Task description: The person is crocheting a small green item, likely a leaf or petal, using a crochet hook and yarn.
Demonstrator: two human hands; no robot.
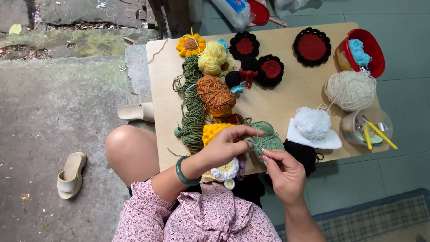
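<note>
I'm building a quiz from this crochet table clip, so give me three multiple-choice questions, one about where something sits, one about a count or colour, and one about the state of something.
1. Where does the red bowl stand on the wooden board?
A. at its far right corner
B. at its near left corner
C. in the middle

2. How many round black-edged crochet pieces with red centres lie on the board?
A. one
B. three
C. six

3. What are the two hands doing with the green yarn ball?
A. both rest flat on the board away from it
B. the left hand and right hand meet at it, fingers pinched
C. only one hand is in view

Answers: 1 A, the bowl sits at the far right edge above the cream yarn ball. 2 B, three such pieces lie along the far side. 3 B, both hands close in on the green ball at the near edge.
</note>
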